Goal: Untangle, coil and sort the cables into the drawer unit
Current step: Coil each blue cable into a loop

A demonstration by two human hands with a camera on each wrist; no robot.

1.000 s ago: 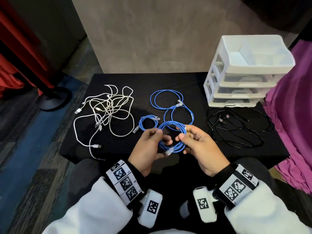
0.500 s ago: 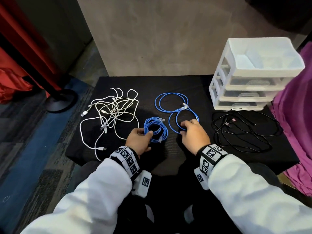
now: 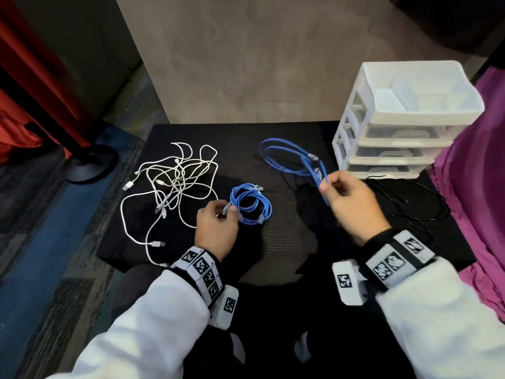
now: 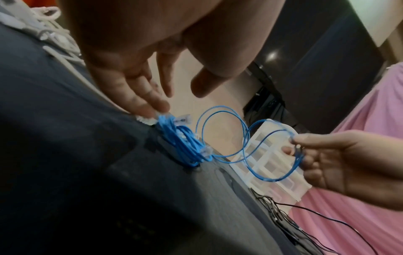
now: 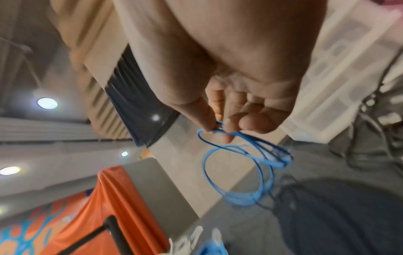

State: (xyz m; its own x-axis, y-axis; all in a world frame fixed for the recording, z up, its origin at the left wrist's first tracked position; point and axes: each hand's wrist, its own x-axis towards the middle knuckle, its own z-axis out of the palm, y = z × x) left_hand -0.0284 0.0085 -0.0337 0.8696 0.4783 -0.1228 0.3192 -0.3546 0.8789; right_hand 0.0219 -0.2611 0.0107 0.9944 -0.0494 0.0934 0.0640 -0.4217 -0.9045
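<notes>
A coiled bundle of blue cables [image 3: 250,205] [image 4: 183,146] lies on the black table [image 3: 287,236]. My left hand [image 3: 226,210] [image 4: 179,100] touches a plug on the bundle's left edge with straight fingertips, thumb apart. My right hand [image 3: 326,184] [image 5: 218,127] pinches a loose blue cable [image 3: 311,166] [image 5: 237,198] between thumb and fingers, and its loops hang lifted above the table. The white drawer unit [image 3: 396,119] stands at the back right with its drawers closed.
A tangle of white cables [image 3: 172,187] lies left of the blue bundle. Black cables [image 3: 410,198] sprawl in front of the drawer unit, under and beyond my right hand. Purple cloth [image 3: 478,187] borders the table's right side.
The blue coil went from both hands down onto the table, and my left hand has loosened on it. My right hand took the loose blue cable and lifted it toward the right.
</notes>
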